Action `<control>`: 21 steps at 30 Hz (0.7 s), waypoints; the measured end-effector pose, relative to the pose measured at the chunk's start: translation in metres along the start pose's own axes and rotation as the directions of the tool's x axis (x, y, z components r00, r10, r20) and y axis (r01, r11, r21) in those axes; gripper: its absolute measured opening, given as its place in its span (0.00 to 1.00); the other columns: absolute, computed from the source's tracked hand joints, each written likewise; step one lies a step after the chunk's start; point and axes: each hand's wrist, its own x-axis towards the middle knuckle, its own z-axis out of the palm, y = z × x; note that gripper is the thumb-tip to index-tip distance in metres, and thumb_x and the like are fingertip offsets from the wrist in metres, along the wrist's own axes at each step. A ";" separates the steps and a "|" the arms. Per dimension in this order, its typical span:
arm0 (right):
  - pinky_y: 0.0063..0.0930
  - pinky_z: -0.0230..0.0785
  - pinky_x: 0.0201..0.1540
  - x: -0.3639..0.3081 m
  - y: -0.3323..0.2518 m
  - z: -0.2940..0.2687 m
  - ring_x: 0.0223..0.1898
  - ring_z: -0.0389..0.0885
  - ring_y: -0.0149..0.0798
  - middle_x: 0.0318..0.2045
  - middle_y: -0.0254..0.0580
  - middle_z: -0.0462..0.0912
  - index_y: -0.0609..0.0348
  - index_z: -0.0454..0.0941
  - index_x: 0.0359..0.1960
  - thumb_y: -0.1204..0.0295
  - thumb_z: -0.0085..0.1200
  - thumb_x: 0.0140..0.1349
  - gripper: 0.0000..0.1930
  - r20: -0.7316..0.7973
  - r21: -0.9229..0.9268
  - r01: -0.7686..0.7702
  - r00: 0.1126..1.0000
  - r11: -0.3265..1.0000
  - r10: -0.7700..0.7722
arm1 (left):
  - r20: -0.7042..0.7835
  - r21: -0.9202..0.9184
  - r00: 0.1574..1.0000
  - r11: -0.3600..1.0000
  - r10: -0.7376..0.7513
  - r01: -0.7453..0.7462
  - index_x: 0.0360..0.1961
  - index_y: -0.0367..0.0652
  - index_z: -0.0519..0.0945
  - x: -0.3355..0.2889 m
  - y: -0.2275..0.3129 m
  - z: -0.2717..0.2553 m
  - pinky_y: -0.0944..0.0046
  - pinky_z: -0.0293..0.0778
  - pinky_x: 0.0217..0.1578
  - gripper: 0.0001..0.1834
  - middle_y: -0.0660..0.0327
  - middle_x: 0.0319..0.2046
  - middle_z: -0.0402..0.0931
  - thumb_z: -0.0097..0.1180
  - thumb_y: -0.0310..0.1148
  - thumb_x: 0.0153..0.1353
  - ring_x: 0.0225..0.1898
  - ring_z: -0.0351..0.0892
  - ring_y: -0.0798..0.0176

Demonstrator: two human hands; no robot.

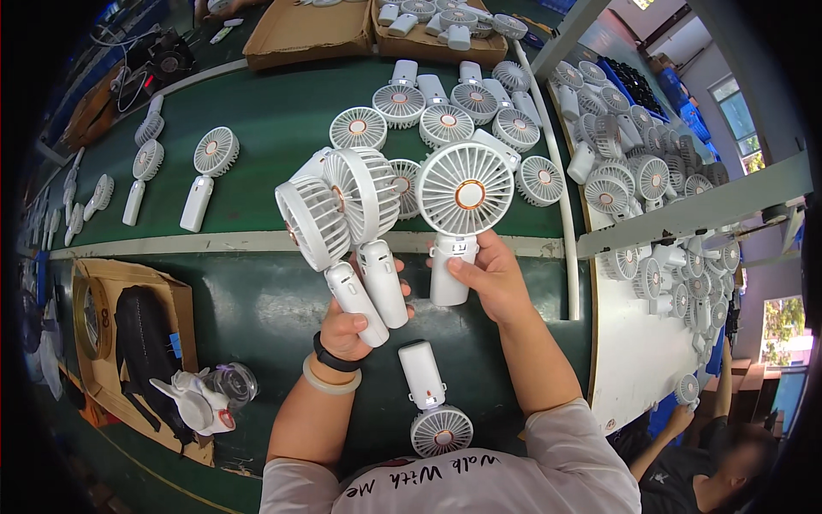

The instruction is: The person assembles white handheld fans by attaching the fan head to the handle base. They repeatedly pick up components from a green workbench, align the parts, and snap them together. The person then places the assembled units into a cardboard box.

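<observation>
Two fans point(383, 283) sat in the left hand point(344, 334), handles side by side and tilted, heads pointing away from the wearer and overlapping in view. Left thumb lay across the nearer handle; the other fingers passed behind, partly hidden, and seemed curled round both.

Right hand point(497, 278) held a third fan point(467, 190) upright, its round face toward the camera. Thumb pressed the front of the handle, fingers behind, pinching it. All three were held over the green table point(274, 295).

One loose fan point(419, 374) lay on the table between the forearms, head nearest the shirt. Black wristband point(336, 355) on the left wrist.

Past a pale rail point(214, 244), a green surface point(282, 94) carried a crowd of white fans point(445, 127), with a few others well apart at left. Near left: cardboard box point(180, 300) with a black bag point(145, 343), clear jar point(242, 381) beside it. Far right: a co-worker's hand point(681, 420) gripped another fan point(687, 390).
</observation>
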 end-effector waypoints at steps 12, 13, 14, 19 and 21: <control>0.27 0.69 0.48 0.003 0.006 -0.002 0.46 0.75 0.31 0.46 0.41 0.75 0.64 0.63 0.55 0.80 0.52 0.57 0.23 0.041 -0.041 0.080 0.996 0.996 -0.078 | 0.000 0.058 1.000 0.998 -0.019 0.019 0.64 0.49 0.51 0.001 -0.002 0.005 0.46 0.75 0.46 0.50 0.51 0.54 0.62 0.64 0.28 0.38 0.52 0.69 0.51; 0.29 0.68 0.50 0.003 0.007 -0.001 0.47 0.75 0.33 0.46 0.43 0.75 0.64 0.63 0.55 0.81 0.52 0.57 0.23 0.035 -0.047 0.089 0.996 0.995 -0.087 | 0.003 0.070 1.000 0.997 -0.018 0.018 0.64 0.49 0.51 0.001 -0.003 0.005 0.45 0.75 0.46 0.50 0.51 0.55 0.62 0.65 0.28 0.38 0.52 0.68 0.52; 0.30 0.67 0.51 0.002 0.007 -0.001 0.48 0.75 0.35 0.47 0.44 0.75 0.64 0.63 0.55 0.81 0.52 0.57 0.23 0.029 -0.053 0.098 0.995 0.994 -0.097 | 0.006 0.082 1.000 0.997 -0.018 0.017 0.64 0.48 0.51 0.001 -0.003 0.004 0.45 0.74 0.46 0.50 0.51 0.55 0.61 0.65 0.28 0.38 0.52 0.68 0.52; 0.32 0.66 0.53 -0.003 0.005 -0.002 0.49 0.75 0.37 0.47 0.46 0.75 0.65 0.63 0.55 0.81 0.52 0.57 0.23 0.056 -0.158 0.130 0.991 0.979 -0.122 | -0.005 0.096 1.000 0.995 -0.017 0.017 0.63 0.46 0.53 0.001 0.000 0.005 0.44 0.73 0.48 0.48 0.53 0.55 0.61 0.65 0.28 0.39 0.53 0.68 0.52; 0.32 0.66 0.53 -0.002 0.005 0.001 0.49 0.75 0.37 0.47 0.46 0.75 0.65 0.63 0.55 0.81 0.52 0.57 0.23 0.055 -0.111 0.120 0.992 0.987 -0.114 | -0.009 0.091 1.000 0.996 -0.008 0.009 0.62 0.45 0.54 0.001 0.000 0.005 0.44 0.73 0.48 0.47 0.53 0.55 0.60 0.64 0.28 0.38 0.53 0.67 0.52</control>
